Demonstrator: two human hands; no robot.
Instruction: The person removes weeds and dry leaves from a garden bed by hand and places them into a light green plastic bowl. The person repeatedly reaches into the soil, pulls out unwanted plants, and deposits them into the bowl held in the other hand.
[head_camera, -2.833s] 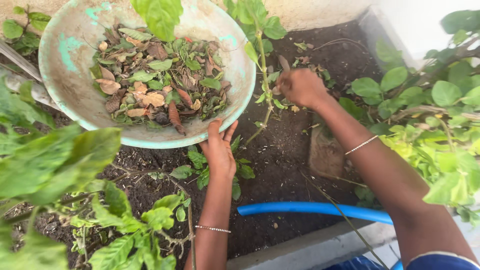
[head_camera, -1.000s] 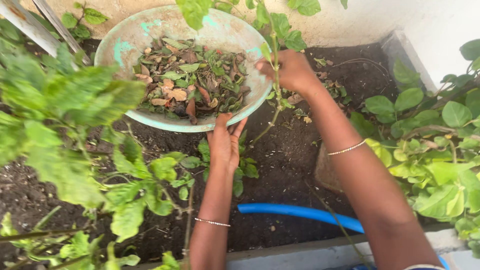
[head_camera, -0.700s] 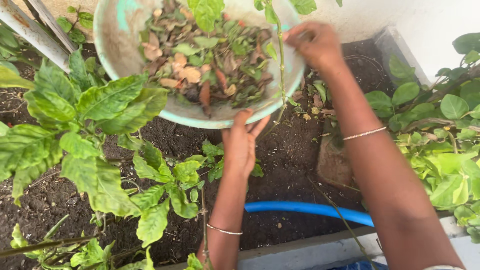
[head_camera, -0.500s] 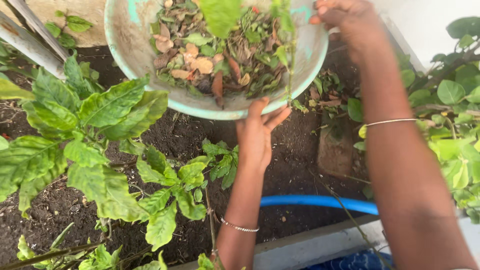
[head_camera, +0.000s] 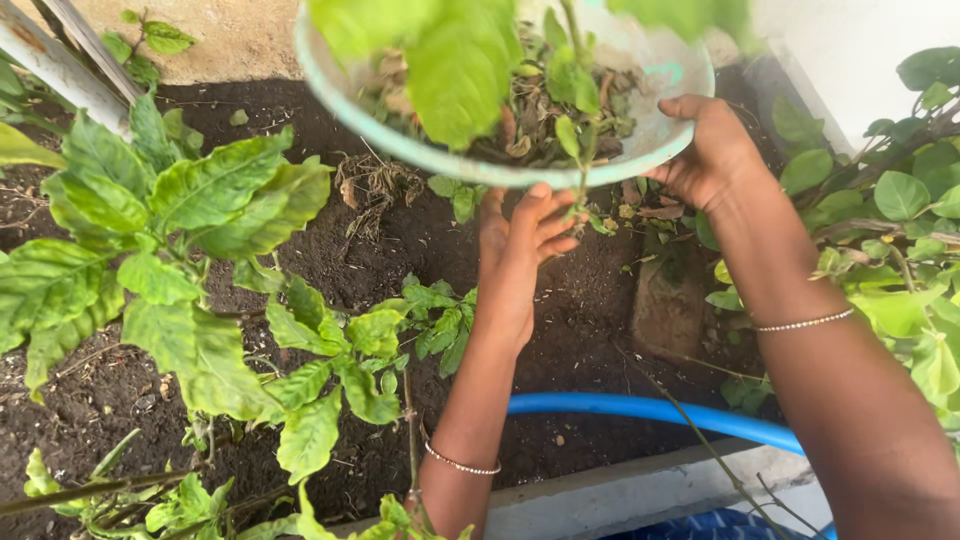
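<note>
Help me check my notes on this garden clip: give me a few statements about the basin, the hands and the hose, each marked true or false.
1. Both hands hold the round basin up off the soil. True: left hand under the near rim, right hand at its right edge.
2. The basin is empty. False: it holds dry and green leaves.
3. A blue hose lies along the bed's near edge. True.
4. The hose is in the right hand. False: it lies on the soil.

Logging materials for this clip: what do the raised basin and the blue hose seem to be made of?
The basin looks like worn painted metal: turquoise patches over a dull grey-white surface, thin rolled rim; enamel or plastic cannot be ruled out. The blue hose looks like smooth, slightly glossy plastic or rubber, uniformly coloured and gently curved.
</note>
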